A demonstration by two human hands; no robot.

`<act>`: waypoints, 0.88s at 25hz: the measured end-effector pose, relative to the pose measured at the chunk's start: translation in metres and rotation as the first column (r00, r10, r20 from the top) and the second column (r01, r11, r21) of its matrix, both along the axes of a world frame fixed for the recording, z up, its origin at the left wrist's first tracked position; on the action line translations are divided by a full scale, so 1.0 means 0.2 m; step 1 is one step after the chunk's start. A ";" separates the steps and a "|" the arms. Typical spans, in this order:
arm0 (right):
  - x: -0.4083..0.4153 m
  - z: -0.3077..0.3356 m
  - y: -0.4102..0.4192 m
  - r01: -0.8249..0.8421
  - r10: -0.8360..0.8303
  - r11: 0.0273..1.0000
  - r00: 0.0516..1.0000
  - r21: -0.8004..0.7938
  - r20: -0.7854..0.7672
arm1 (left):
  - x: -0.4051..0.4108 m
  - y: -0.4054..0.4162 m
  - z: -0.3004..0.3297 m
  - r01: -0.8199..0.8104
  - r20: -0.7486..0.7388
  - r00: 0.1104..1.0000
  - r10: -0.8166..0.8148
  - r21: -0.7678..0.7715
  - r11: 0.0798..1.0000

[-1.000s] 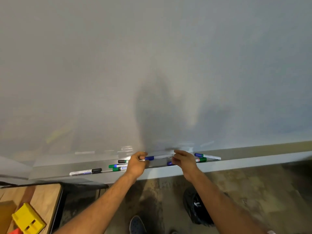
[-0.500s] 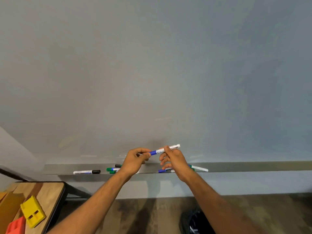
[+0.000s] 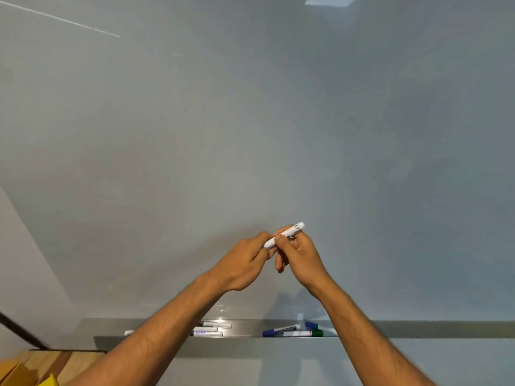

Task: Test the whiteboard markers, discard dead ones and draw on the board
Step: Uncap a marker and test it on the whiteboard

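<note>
A white-barrelled marker (image 3: 289,233) is held up in front of the blank whiteboard (image 3: 250,121), tilted with its far end up and to the right. My right hand (image 3: 299,254) grips its barrel. My left hand (image 3: 245,260) grips its lower left end, and the blue cap is hidden inside those fingers. Below, the metal tray (image 3: 245,331) holds several more markers: white ones (image 3: 209,331) behind my left forearm, a blue-capped one (image 3: 278,330) and a green-capped one (image 3: 305,333) between my arms.
A wooden table (image 3: 64,363) stands at the lower left with a yellow block (image 3: 51,381) at its edge. A dark bar (image 3: 19,332) slants down beside it. The wall (image 3: 22,260) lies left of the board.
Both hands have lifted the marker from the tray up in front of the board. My left hand now covers the blue cap end. The view has tilted upward.
</note>
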State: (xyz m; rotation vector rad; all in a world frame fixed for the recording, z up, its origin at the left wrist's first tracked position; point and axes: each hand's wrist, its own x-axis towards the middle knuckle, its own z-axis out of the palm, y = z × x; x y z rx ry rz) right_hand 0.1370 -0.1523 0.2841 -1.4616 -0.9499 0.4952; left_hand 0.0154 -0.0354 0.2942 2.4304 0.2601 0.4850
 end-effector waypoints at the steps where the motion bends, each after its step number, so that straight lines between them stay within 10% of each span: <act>1: -0.01 0.04 0.00 0.000 0.000 0.999 1.000 0.035 -0.007 | -0.01 0.00 0.05 0.002 -0.001 1.000 -0.002 0.052 0.999; 15: -0.04 0.42 0.13 0.164 -0.087 0.869 0.979 0.468 -0.183 | -0.04 0.39 0.54 -0.036 0.325 0.942 -0.084 0.347 0.937; 22: 0.12 0.41 0.17 0.265 -0.166 0.875 0.951 0.406 -0.262 | 0.15 0.86 0.95 -0.566 0.726 0.685 -0.066 0.587 0.579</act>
